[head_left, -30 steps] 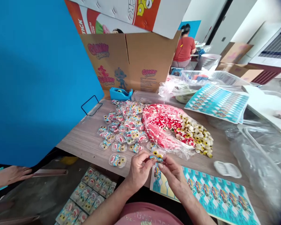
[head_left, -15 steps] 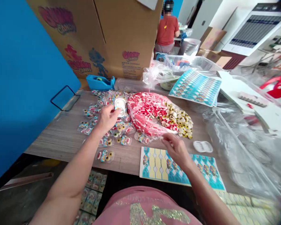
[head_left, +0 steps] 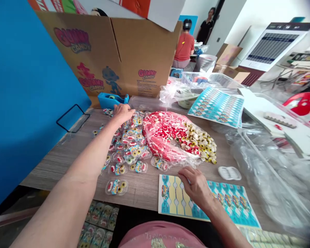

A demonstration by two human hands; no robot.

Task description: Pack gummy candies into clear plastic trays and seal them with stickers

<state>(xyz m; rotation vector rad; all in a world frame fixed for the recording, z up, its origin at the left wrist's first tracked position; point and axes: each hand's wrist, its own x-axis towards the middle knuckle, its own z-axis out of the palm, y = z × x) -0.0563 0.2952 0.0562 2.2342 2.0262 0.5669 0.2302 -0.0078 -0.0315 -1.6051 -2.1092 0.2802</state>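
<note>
Presently left hand (head_left: 122, 113) at packs (head_left: 132, 135), right hand (head_left: 193, 182) over label sheet (head_left: 180, 196); grips unclear.

I see open tabletop (head_left: 146, 191) between the small packs (head_left: 134, 148) and the sticker sheet (head_left: 234, 199). Ahead of the left hand (head_left: 122, 113), the blue tape dispenser (head_left: 105, 102) and carton (head_left: 142, 41) block the way; the filled bag (head_left: 162, 151) bulges between both hands, and clear plastic (head_left: 263, 182) crowds the table's right.
</note>
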